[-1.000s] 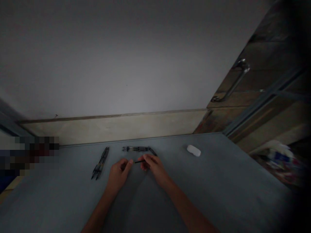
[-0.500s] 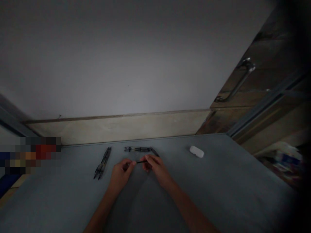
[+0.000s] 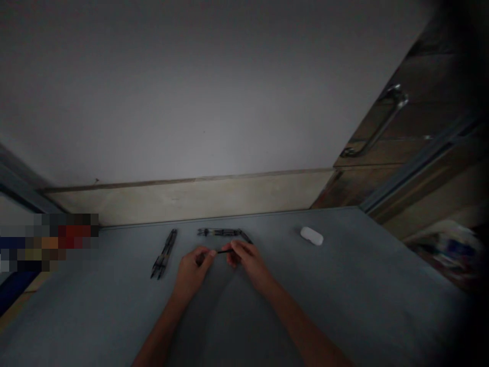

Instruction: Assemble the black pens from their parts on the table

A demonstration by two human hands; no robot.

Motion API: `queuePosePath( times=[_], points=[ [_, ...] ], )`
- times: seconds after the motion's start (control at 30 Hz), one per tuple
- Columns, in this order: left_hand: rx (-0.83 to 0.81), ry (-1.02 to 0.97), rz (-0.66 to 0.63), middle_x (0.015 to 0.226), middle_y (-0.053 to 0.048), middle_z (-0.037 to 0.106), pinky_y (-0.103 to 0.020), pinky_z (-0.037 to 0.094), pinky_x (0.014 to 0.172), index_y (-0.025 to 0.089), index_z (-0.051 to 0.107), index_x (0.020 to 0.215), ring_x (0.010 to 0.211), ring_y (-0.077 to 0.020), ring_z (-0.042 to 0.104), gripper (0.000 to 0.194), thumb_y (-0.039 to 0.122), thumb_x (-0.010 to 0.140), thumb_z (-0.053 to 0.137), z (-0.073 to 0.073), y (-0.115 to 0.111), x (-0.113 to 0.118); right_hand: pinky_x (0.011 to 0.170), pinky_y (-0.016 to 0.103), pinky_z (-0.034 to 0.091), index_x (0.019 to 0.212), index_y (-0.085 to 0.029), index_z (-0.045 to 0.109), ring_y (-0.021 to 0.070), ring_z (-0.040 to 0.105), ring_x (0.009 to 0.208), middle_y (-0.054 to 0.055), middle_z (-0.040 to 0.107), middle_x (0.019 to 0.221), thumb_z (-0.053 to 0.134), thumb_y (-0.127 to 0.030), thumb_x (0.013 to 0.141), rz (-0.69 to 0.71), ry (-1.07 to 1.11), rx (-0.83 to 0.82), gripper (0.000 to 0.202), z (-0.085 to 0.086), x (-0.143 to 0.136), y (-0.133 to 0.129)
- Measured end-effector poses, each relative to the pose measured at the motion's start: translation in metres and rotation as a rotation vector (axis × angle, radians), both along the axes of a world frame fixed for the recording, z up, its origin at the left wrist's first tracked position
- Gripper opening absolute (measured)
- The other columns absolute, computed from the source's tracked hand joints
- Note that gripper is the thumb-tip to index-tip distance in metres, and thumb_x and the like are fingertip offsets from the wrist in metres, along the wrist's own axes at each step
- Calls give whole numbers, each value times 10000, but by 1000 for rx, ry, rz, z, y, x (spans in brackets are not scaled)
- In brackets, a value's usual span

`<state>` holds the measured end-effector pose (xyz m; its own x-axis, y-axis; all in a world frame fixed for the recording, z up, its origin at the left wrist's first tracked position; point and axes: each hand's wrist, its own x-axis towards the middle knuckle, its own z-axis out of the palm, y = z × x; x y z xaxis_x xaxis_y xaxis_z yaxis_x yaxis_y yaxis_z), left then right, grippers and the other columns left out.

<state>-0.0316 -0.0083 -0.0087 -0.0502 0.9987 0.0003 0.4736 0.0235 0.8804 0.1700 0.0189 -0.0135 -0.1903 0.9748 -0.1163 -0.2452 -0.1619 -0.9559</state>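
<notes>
My left hand (image 3: 194, 268) and my right hand (image 3: 247, 260) face each other over the table, fingertips pinched. Between them runs a slim black pen (image 3: 224, 251), one end in each hand; the fingers hide most of it, so I cannot tell whether it is whole. Left of my left hand lies a bundle of dark pens (image 3: 164, 254), slanted. Just beyond my hands, more dark pens (image 3: 219, 232) lie sideways. A short dark piece (image 3: 245, 236) angles from their right end toward my right hand.
A small white rounded case (image 3: 311, 235) sits to the right on the grey table (image 3: 344, 285). Behind the table rises a pale wall (image 3: 206, 112). A metal handle (image 3: 378, 125) is at the right, with a blurred pile (image 3: 454, 250) below.
The whole view has shifted slightly. Both hands keep their pinch on the pen, with barely any movement; the pens and case on the table stay in place.
</notes>
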Motion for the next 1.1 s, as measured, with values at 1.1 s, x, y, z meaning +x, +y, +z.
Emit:
queuePosePath(
  times=[1.1],
  points=[
    [61, -1, 36, 669, 14, 629, -341, 441, 672, 251, 693, 812, 656, -219, 617, 438, 630, 985, 560, -1, 2, 0, 606, 334, 461, 863, -214, 900, 187, 617, 583, 41, 734, 644, 905, -819, 813, -13, -6, 7, 607, 0, -2, -1]
  ],
)
